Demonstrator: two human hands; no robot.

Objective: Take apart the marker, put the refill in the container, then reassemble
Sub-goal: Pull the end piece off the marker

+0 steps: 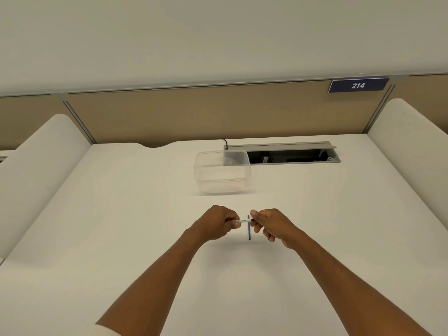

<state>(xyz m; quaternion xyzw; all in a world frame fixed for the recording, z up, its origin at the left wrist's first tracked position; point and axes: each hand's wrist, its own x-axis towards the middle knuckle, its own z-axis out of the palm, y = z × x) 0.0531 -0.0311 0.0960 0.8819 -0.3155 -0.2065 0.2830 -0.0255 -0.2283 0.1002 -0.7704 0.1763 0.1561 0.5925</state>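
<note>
My two forearms reach in over the near edge of the bench [101,214]. The left hand [215,223] is clamped round the white marker [242,221], held level above mid-bench. The right hand [269,224] pinches its other end, I judge for pulling it apart or closing it. A thin blue stick, probably the refill [249,232], lies just beneath. The clear container [221,174] waits empty toward the far edge, beside the cable hatch [291,156].

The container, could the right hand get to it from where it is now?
Probably yes: the container sits open on the desk beyond the right hand, nothing between them. But that hand is gripping the marker.
</note>
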